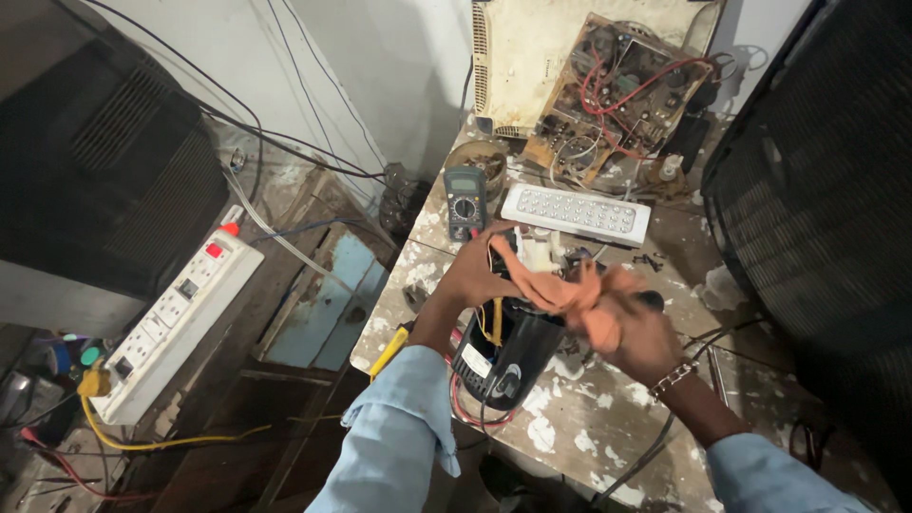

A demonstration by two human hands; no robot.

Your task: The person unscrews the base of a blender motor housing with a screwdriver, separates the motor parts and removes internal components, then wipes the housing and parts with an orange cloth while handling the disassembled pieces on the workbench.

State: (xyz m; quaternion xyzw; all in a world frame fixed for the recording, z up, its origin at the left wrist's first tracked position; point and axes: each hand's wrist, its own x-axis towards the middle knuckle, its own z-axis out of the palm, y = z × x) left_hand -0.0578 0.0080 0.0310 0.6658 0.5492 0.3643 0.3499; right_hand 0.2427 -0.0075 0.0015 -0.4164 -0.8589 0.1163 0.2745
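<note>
A black electric motor [503, 356] with red and yellow wires lies on the paint-spattered workbench [589, 418]. My left hand [475, 271] grips the motor's top end, next to a white part. My right hand [622, 328] is closed on an orange cloth [560, 285], which it presses against the top of the motor. The cloth stretches between both hands and hides the motor's upper face.
A digital multimeter [465, 201] and a white LED panel light [576, 214] lie just behind the hands. A bare circuit board [613, 95] leans at the back. A white power strip [176, 323] sits at left, a dark fan grille [807, 190] at right, a yellow-handled tool [389, 351] near the bench edge.
</note>
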